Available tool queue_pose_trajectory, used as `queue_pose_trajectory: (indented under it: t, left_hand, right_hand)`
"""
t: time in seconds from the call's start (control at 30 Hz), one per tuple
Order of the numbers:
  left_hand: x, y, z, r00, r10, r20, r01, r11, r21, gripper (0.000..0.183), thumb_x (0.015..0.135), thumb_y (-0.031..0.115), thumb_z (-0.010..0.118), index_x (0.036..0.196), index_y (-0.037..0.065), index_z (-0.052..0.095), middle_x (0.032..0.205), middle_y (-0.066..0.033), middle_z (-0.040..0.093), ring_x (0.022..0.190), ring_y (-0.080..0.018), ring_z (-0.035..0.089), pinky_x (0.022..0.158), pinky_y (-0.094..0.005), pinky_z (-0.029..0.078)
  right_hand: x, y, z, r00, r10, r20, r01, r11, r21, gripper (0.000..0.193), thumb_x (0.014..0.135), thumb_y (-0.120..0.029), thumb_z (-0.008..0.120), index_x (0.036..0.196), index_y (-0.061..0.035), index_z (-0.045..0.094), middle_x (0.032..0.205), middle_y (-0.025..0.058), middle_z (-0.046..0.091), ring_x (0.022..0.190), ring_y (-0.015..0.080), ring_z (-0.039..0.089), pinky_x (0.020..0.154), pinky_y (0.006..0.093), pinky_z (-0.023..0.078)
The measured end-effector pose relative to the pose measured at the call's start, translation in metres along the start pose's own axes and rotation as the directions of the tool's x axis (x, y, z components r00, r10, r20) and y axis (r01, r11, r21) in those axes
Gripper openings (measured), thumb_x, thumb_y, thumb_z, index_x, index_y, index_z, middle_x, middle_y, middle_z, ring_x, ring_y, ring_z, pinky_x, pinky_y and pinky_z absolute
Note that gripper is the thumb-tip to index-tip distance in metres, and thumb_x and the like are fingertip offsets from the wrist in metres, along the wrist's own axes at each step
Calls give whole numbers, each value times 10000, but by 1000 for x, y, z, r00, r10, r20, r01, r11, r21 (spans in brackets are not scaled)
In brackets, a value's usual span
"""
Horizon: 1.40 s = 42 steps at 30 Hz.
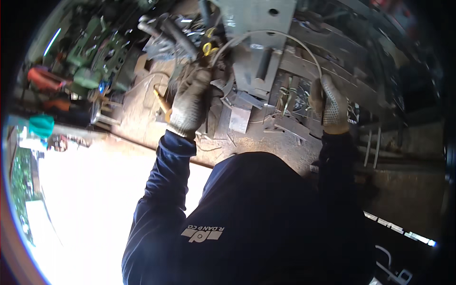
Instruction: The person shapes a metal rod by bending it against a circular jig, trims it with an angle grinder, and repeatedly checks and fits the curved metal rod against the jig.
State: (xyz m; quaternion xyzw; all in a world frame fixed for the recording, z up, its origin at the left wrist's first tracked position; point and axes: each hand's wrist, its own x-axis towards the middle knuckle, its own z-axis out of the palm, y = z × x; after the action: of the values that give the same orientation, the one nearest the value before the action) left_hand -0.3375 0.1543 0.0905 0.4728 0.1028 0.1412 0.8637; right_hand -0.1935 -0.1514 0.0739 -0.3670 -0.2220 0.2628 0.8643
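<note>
A thin pale cable (277,32) arches from beside my left hand across to my right hand. My left hand (189,102), in a worn knitted work glove, is closed at the cable's left end, its fingers turned away and partly hidden. In a dotted glove, my right hand (334,105) wraps round the other end of the cable. Under the arch stands a grey metal plate (259,16) with round holes. A yellow ring-shaped piece (207,48) lies just beyond my left fingers. Beside my left wrist is a yellow-tipped rod-like tool (163,102).
Loose metal offcuts (240,118) and bent wires litter the workbench (266,151) between my arms. Grey pipes (178,35) lie at the far left, near green machine parts (90,57) and a red object (45,78). Long steel bars (327,57) are stacked at the right.
</note>
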Motion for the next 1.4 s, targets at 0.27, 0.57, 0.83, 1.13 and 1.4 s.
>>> queue_pose_trajectory:
  t: [0.27,0.57,0.83,1.13,1.4]
  left_hand:
    - [-85,-8,-120,961,177,-213,-59,883,466,378,1012,240,555,1292,-13,561,1206,-143,645,1035,-209,647,908,-357,536]
    - [-197,-26,-178,734,-303,-608,153,946,-286,441,1055,249,427,1399,-26,441,991,-135,638,705,-196,599,553,-281,486]
    - [-189,-20,-230,700,-49,-713,37,999,-32,512,1050,366,435,1396,-11,463,947,-95,630,723,-182,595,599,-293,498]
    - [-113,4,-338,548,581,-602,-140,773,619,644,988,462,550,1440,23,414,1097,-147,662,979,-253,672,884,-404,558]
    - [-85,3,-355,777,98,-621,233,873,429,344,1003,230,488,1294,96,615,789,-17,623,540,-85,491,451,-237,386]
  right_hand:
    - [20,55,84,924,156,348,159,671,-724,236,962,-114,596,1179,-83,683,785,29,631,742,115,607,663,250,508]
    - [41,175,150,211,333,919,934,210,-291,285,833,-225,644,1110,-201,710,976,22,648,900,194,631,823,389,530]
    - [80,261,166,442,363,820,849,127,-513,226,872,-274,648,1061,-167,710,911,35,668,834,227,645,798,363,534]
    - [123,266,196,771,618,155,-425,680,-597,233,987,-211,588,1111,-33,671,949,60,681,883,161,667,736,308,553]
    - [150,292,185,632,769,-90,-742,569,-354,303,994,-300,579,1148,-47,641,975,50,676,839,164,667,696,356,579]
